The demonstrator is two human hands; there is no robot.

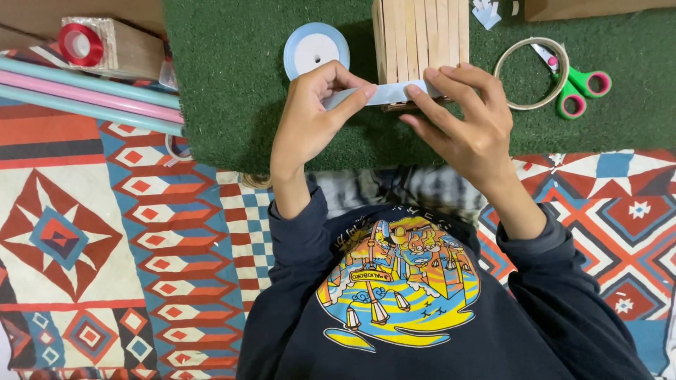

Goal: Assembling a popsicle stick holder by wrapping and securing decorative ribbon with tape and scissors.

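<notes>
My left hand (313,116) pinches one end of a pale blue ribbon strip (389,92) between thumb and forefinger. My right hand (466,119) holds the other end against the near edge of a box built of wooden craft sticks (420,35). The strip stretches flat across the bottom of that stick box, which stands on a green turf mat (232,77). A spool of pale blue ribbon (316,49) lies on the mat just above my left hand.
A ring of tape (531,74) and green-handled scissors (574,83) lie right of the stick box. Pastel paper rolls (88,95) and a red ribbon spool (79,43) on a cardboard box sit at left. A patterned cloth (105,246) covers the floor.
</notes>
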